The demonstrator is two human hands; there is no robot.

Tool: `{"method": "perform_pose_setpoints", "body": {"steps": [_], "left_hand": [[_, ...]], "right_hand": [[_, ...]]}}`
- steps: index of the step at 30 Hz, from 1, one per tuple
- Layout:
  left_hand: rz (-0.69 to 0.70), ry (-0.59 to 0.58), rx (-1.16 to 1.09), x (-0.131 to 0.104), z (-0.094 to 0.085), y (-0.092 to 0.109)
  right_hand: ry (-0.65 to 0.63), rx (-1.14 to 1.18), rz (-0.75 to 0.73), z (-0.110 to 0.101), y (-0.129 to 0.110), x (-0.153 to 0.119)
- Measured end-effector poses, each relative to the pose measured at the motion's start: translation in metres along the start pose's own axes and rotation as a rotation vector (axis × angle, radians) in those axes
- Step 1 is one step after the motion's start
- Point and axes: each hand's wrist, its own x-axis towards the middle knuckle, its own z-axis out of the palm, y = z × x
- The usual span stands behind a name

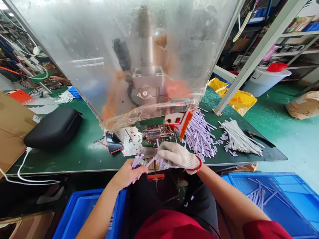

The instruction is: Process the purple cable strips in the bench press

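Note:
My left hand [132,173], bare, is closed round a small bundle of thin purple strips [137,160] at the table's front edge. On my right hand [176,154] is a white knit glove with a red cuff. Its fingers are bent together at a purple strip [158,143] that points toward the metal fixture [153,132] of a press; the fingertips are partly hidden. More short purple pieces lie beneath that hand. The press column [147,53] stands behind a clear, smeared shield [87,56].
Right of the press is a heap of purple strips [199,136], then a pile of white strips [240,137] and pliers [261,138]. Leftward lie a phone [114,143] and a black case [53,128]. Blue bins [74,212] flank my legs. A steel post [259,56] rises at right.

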Motion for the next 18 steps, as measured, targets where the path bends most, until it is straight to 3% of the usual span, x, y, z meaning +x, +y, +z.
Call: {"method": "perform_pose_setpoints", "body": {"steps": [2,5,7,9,12,14,16,18], "left_hand": [[-0.014,-0.077,0.077,0.006,0.002,0.008],[-0.012,-0.188,0.108,0.011,0.008,0.015],[-0.034,-0.264,0.055,0.011,0.009,0.015],[-0.071,-0.310,-0.037,0.010,0.003,0.011],[-0.134,-0.146,-0.259,0.008,-0.007,0.002],[-0.153,0.025,-0.419,0.012,-0.006,-0.004],[-0.128,0.109,-0.512,0.019,0.003,-0.009],[-0.074,0.162,-0.473,0.029,0.018,-0.012]], "right_hand": [[-0.108,-0.045,-0.026,0.001,-0.009,-0.010],[-0.172,0.017,0.029,0.006,-0.010,-0.024],[-0.180,0.093,0.062,0.001,-0.002,-0.033],[-0.098,0.156,0.071,-0.020,0.011,-0.039],[0.262,0.055,0.091,-0.078,0.034,-0.035],[0.509,-0.244,0.186,-0.120,0.048,-0.020],[0.553,-0.621,0.278,-0.151,0.056,0.005],[0.510,-0.838,0.370,-0.168,0.059,0.033]]}}
